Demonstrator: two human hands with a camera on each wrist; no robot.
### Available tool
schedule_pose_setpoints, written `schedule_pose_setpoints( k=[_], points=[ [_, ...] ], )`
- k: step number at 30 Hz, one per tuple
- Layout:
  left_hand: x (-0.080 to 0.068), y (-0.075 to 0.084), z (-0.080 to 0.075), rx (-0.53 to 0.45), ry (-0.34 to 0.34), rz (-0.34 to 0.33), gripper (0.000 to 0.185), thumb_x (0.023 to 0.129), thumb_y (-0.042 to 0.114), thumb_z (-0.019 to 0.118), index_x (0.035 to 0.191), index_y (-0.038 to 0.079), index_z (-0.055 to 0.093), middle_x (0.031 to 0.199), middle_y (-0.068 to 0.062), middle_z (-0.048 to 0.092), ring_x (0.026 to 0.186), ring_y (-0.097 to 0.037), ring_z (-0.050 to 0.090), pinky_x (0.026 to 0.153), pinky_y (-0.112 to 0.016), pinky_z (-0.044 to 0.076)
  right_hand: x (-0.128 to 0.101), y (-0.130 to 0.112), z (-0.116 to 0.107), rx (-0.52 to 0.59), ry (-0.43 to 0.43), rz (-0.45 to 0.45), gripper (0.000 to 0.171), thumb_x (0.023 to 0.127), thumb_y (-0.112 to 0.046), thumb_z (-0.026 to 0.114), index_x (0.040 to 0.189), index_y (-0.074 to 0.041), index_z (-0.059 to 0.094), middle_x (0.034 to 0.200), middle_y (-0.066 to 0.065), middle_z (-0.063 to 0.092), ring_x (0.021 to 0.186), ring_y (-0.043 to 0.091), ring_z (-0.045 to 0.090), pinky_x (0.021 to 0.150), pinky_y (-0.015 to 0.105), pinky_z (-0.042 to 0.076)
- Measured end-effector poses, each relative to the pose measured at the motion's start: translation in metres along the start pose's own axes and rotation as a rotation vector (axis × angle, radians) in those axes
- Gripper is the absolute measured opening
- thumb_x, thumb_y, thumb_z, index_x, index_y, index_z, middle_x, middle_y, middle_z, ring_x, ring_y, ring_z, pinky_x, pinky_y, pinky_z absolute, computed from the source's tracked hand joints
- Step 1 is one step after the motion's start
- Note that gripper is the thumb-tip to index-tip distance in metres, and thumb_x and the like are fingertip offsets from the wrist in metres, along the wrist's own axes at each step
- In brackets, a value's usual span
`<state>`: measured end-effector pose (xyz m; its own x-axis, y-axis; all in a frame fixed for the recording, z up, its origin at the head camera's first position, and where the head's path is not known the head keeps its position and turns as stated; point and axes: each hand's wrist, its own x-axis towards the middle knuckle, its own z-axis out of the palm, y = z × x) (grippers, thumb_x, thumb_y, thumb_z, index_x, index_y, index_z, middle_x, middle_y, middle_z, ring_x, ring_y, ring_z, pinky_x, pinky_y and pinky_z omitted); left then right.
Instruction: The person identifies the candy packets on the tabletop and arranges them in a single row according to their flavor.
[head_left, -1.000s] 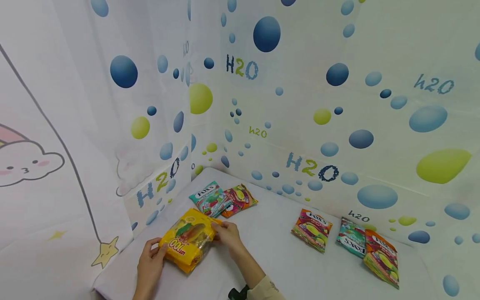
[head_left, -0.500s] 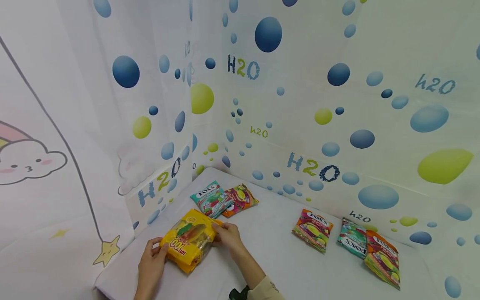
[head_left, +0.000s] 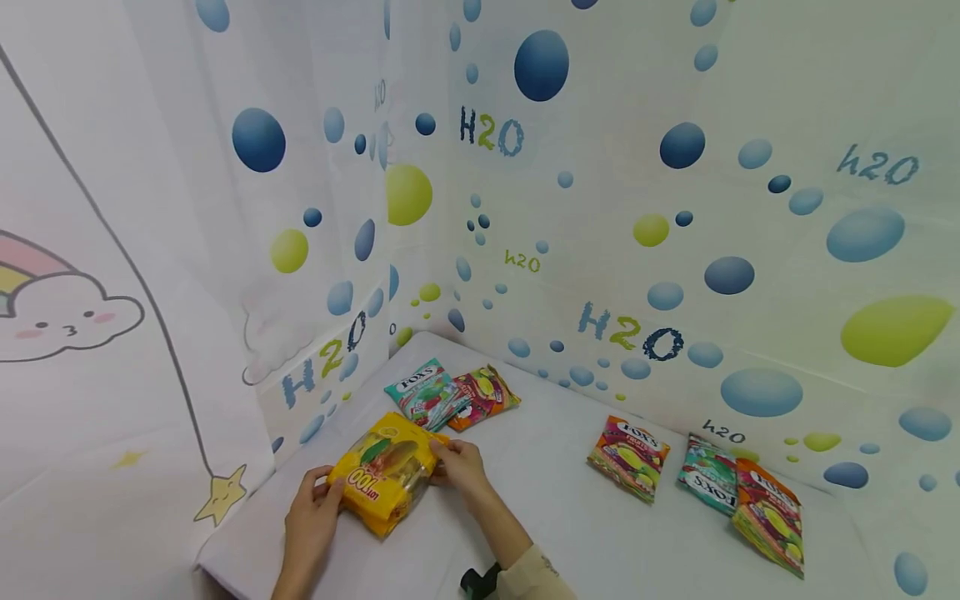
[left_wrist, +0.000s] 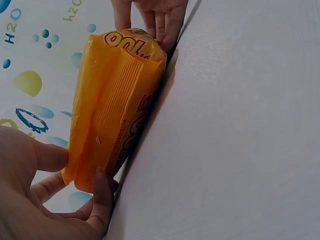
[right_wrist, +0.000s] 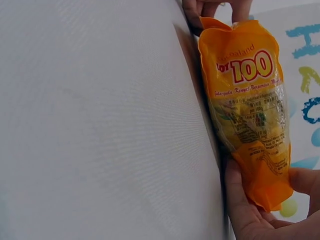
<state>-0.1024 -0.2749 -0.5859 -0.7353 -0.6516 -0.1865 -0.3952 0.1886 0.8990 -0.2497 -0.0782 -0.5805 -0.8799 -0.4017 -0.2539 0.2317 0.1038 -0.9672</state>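
Note:
A yellow-orange bag of gummy candy (head_left: 386,471) marked LOT 100, partly see-through, lies on the white table, held at both ends. My left hand (head_left: 311,510) pinches its near left end between thumb and fingers. The left wrist view shows the crimped end seal of the candy bag (left_wrist: 112,107) facing that hand. At the far right corner, my right hand (head_left: 463,475) grips the opposite end, thumb on top. Seen from the right wrist, printed nutrition text covers the clear middle of the bag (right_wrist: 250,107), and fingers and thumb hold its lower end.
Just behind the bag lie a teal Fox's candy packet (head_left: 423,393) and an overlapping orange one (head_left: 486,396). On the right are an orange packet (head_left: 628,458), a teal one (head_left: 708,473) and another orange one (head_left: 768,517). Printed curtains (head_left: 570,250) border the white table (head_left: 585,533).
The head view has shifted slightly, sliding the scene a little right. Both hands keep their hold on the candy bag, which has moved only slightly away from me.

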Motion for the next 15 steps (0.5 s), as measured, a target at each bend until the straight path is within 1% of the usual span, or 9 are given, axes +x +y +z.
schedule_pose_setpoints(
  k=[3, 7, 10, 15],
  points=[
    [0.0002, 0.0001, 0.0003, 0.000, -0.006, 0.007, 0.045, 0.111, 0.031, 0.050, 0.147, 0.004, 0.046, 0.132, -0.032, 0.057, 0.109, -0.037, 0.064, 0.086, -0.040, 0.061, 0.0008, 0.0001, 0.0004, -0.003, 0.000, 0.009, 0.045, 0.103, -0.039, 0.066, 0.119, 0.003, 0.066, 0.102, 0.011, 0.072, 0.079, 0.017, 0.070, 0.076, 0.036, 0.064],
    [0.0008, 0.0006, 0.0008, -0.004, -0.015, 0.016, 0.046, 0.111, 0.031, 0.050, 0.148, 0.004, 0.045, 0.132, -0.033, 0.057, 0.106, -0.035, 0.065, 0.083, -0.038, 0.061, 0.0015, 0.0003, 0.0008, -0.009, 0.007, 0.019, 0.048, 0.103, -0.041, 0.065, 0.122, 0.004, 0.065, 0.104, 0.011, 0.071, 0.081, 0.017, 0.070, 0.076, 0.035, 0.064],
    [0.0021, -0.0004, 0.0012, -0.009, -0.018, 0.019, 0.046, 0.111, 0.031, 0.051, 0.148, 0.004, 0.045, 0.133, -0.033, 0.056, 0.106, -0.035, 0.065, 0.080, -0.036, 0.061, 0.0013, 0.0005, 0.0023, 0.001, 0.032, 0.023, 0.050, 0.103, -0.040, 0.065, 0.124, 0.005, 0.064, 0.105, 0.012, 0.071, 0.080, 0.017, 0.070, 0.076, 0.035, 0.064],
    [0.0036, -0.0026, 0.0010, -0.036, -0.021, 0.028, 0.048, 0.110, 0.032, 0.053, 0.148, 0.004, 0.046, 0.137, -0.034, 0.054, 0.111, -0.037, 0.065, 0.080, -0.034, 0.062, 0.0006, 0.0007, 0.0065, 0.044, 0.083, 0.025, 0.053, 0.102, -0.039, 0.067, 0.125, 0.008, 0.063, 0.103, 0.014, 0.071, 0.077, 0.016, 0.070, 0.074, 0.035, 0.064]
  ],
)
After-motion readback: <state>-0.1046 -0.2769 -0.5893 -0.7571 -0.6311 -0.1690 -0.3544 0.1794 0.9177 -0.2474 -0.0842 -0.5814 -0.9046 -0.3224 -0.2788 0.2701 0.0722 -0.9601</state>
